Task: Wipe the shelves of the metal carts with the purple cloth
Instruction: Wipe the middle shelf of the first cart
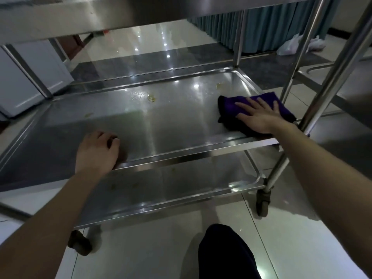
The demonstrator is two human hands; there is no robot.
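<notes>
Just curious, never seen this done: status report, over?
Right hand flat on purple cloth, right end of middle shelf. Left hand curled, resting near front edge. Yellowish spots ahead, unwiped.

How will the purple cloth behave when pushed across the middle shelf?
Probably floppy: the purple cloth lies folded and flattened under the right hand, whose fingers are spread. It should slide easily, since the middle shelf looks like smooth, glossy steel. Its free edge beyond the fingertips may bunch at the yellowish residue.
</notes>
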